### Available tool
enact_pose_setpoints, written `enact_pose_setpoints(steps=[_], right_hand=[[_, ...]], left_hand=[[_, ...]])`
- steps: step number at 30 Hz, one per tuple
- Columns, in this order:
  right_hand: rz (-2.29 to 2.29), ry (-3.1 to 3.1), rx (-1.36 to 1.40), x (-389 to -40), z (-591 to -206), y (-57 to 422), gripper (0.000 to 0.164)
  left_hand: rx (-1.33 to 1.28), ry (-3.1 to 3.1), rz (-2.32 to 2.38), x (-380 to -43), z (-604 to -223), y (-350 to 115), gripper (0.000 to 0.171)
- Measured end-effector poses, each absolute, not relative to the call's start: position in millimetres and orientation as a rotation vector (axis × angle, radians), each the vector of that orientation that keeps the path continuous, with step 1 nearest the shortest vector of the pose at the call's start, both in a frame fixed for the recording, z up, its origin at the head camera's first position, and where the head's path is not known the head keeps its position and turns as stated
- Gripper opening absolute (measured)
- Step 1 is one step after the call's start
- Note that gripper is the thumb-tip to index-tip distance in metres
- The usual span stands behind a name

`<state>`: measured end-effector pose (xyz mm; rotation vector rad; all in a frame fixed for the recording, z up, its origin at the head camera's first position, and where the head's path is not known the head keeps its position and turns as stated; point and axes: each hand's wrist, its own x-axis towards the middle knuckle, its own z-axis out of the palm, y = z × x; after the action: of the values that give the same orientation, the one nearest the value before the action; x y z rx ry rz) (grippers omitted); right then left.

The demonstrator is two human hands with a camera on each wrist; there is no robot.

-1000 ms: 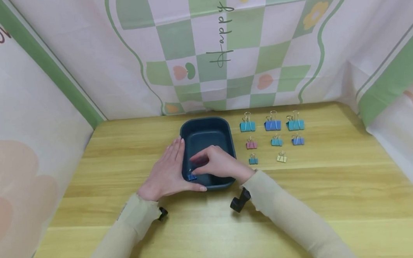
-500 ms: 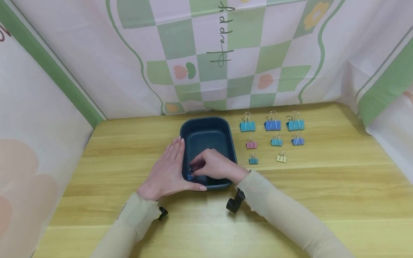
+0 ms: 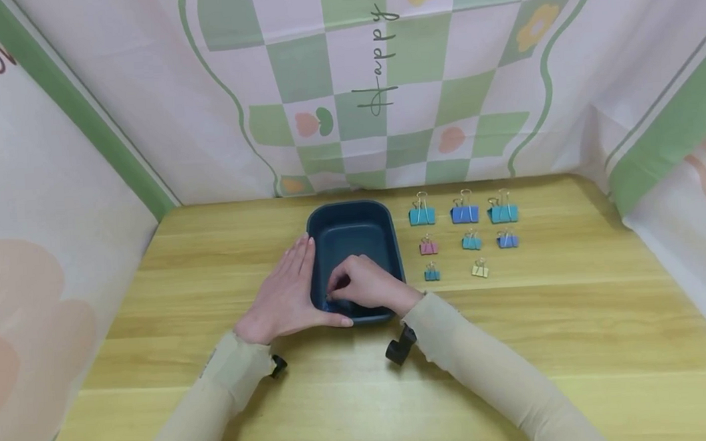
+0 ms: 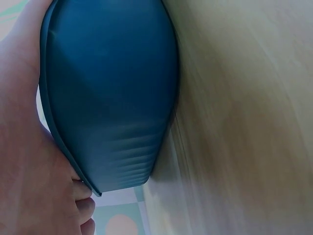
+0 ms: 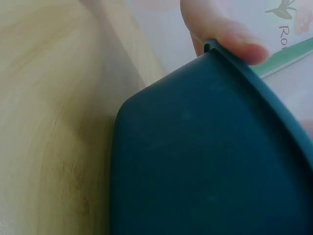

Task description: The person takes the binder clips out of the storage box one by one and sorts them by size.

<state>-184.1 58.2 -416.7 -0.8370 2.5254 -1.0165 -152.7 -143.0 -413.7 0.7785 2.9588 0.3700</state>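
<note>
The right hand (image 3: 365, 288) is setting a pinched blue clip (image 3: 331, 305) inside the tray (image 3: 353, 214). The left hand (image 3: 285, 294) is lying flat, fingers straight, bracing its wall. Next, likely, letting go cleanly.

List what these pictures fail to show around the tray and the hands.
- Head view: the blue clip in the tray is mostly hidden under the right hand; its grip cannot be judged.
- Left wrist view: only the tray's outer wall and the left hand show; the table is blurred.
- Right wrist view: the tray wall blocks its inside.
</note>
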Motion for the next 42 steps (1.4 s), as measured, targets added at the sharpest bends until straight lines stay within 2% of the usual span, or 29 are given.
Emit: enact_pose_setpoints(steps=[9, 17, 21, 32, 42], right_hand=[[-1.166, 2.539, -0.823, -181.8, -408.4, 64.2, 0.004], [-1.375, 2.555, -0.808, -184.1, -387.5, 80.5, 0.028], [-1.466, 2.539, -0.779, -185.9, -371.9, 94.4, 0.031], [-1.557, 2.585, -0.529, -187.0, -338.9, 152.3, 0.034], [-1.559, 2.741, -0.362, -187.2, -334.5, 221.1, 0.036]], left_hand=[[0.773, 2.957, 0.364, -153.4, -413.1, -142.4, 0.148], [0.775, 2.964, 0.382, -151.0, -411.3, -141.1, 0.148], [0.763, 2.967, 0.386, -150.9, -411.6, -140.2, 0.149], [0.740, 2.972, 0.396, -152.1, -412.8, -139.7, 0.153], [0.759, 2.985, 0.373, -151.7, -414.3, -140.2, 0.154]])
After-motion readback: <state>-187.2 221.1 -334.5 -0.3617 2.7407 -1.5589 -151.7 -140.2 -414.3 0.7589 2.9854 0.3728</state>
